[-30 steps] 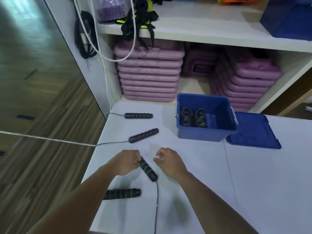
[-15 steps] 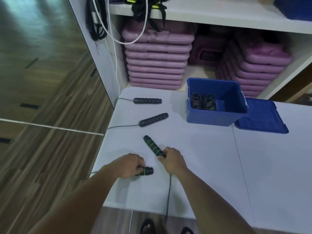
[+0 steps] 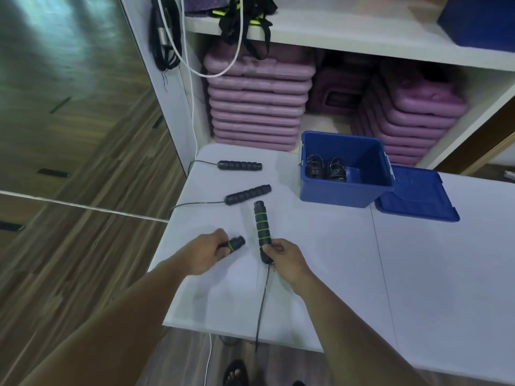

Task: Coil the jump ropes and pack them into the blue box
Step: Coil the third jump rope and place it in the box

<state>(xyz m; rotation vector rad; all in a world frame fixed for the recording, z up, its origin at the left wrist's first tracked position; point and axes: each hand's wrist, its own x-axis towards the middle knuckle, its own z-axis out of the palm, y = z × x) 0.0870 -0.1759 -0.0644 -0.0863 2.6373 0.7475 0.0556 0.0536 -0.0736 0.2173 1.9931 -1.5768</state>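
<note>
My left hand (image 3: pixel 206 252) is closed around one black handle with green rings (image 3: pixel 235 243), only its tip showing. My right hand (image 3: pixel 287 259) grips the lower end of the matching handle (image 3: pixel 262 227), which points away from me; its thin black cord (image 3: pixel 262 307) hangs over the table's near edge. A second rope's two all-black ribbed handles (image 3: pixel 239 165) (image 3: pixel 248 194) lie on the white table (image 3: pixel 418 274), cords trailing off the left edge. The open blue box (image 3: pixel 345 195) stands behind them with coiled ropes (image 3: pixel 326 169) inside.
The blue lid (image 3: pixel 415 196) lies flat right of the box. Behind the table a white shelf unit (image 3: pixel 362 32) holds stacks of purple step boards (image 3: pixel 256 107), with black straps and a white cord hanging at its left. Wooden floor lies left. My sandalled foot (image 3: pixel 235 374) shows below the table edge.
My left hand has picked up the second green-ringed handle from the table. My right hand has taken the first handle and swung it upright, away from me. Both handles are lifted closer together.
</note>
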